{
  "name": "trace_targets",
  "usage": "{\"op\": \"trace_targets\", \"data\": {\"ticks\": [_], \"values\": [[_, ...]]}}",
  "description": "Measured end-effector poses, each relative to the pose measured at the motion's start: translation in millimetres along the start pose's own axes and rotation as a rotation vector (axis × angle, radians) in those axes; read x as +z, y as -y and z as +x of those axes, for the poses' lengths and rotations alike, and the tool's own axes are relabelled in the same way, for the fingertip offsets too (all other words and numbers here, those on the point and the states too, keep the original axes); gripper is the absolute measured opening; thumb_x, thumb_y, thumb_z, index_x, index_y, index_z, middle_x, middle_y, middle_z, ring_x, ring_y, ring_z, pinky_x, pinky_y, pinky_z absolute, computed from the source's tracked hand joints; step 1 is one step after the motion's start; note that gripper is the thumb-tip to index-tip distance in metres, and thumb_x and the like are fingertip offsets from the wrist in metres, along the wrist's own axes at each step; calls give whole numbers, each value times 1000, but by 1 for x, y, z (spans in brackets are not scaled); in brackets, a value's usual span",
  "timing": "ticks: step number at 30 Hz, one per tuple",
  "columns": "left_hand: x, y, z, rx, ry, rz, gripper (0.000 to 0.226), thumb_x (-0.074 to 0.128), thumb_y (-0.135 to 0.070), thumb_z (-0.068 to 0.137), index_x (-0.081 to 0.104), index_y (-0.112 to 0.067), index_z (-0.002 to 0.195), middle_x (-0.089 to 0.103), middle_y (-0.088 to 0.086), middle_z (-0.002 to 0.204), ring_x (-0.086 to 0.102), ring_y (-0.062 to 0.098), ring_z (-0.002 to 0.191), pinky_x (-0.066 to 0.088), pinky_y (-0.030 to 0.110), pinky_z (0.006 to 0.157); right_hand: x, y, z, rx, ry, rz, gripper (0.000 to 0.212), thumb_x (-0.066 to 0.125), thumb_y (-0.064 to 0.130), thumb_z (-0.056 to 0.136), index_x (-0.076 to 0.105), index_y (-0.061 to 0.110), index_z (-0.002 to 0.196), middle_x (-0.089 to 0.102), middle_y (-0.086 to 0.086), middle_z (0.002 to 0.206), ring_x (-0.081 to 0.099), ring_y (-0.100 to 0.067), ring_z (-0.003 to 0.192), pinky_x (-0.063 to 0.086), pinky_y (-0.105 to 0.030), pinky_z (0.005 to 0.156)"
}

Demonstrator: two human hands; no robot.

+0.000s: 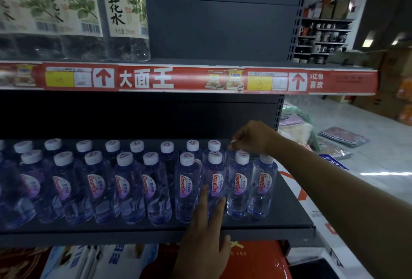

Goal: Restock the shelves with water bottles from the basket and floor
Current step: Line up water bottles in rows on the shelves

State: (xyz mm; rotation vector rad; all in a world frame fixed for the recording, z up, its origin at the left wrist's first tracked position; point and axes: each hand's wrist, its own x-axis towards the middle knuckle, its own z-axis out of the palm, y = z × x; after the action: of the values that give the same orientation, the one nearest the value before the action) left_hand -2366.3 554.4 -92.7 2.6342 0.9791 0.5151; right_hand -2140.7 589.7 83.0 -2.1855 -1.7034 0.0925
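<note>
With the right hand (252, 138) pinching the cap of a back-row bottle (233, 156) at the shelf's (289, 218) right end and the left hand (206, 232) flat against the front-row bottles (214, 180), a careless nudge could topple the tightly packed neighbours.

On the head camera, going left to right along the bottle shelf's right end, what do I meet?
Left hand with straight fingers against the clear white-capped Ganten water bottles → the last front-row bottle → right hand above the back row, grip curled at a cap → dark grey metal shelf edge.
</note>
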Motion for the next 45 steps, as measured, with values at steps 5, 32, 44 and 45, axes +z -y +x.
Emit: {"op": "trace_targets", "data": {"ticks": [5,32,44,45], "values": [[-1,-5,0,8,-24,-11,90,54,-45,98,-17,-49,153,-56,-19,144,-14,15,154,28,32,122,0,-2,-7,-40,29,-12,28,72,34,87,78,15,107,76,-2,110,66,-10,92,51,-28,89],[-34,47,-4,-17,-227,96,79,40,-22,107,-17,-56,150,-13,5,163,43,22,136,49,28,99,33,59,-53,-334,-26,-168,38,65,29,94,63,25,132,63,-6,125,58,-23,116,45,-32,94],[-22,48,8,8,-311,43,82,56,-4,97,19,-51,154,11,11,158,43,30,137,55,29,89,30,58,-45,-319,55,-198,40,62,28,97,61,17,135,59,-8,132,54,-23,122,43,-35,101],[-21,49,8,11,-314,41,83,58,-4,96,20,-50,154,11,11,157,46,30,135,56,28,85,31,58,-46,-322,43,-199,39,62,28,96,62,17,134,60,-8,132,54,-23,122,43,-35,100]]}}
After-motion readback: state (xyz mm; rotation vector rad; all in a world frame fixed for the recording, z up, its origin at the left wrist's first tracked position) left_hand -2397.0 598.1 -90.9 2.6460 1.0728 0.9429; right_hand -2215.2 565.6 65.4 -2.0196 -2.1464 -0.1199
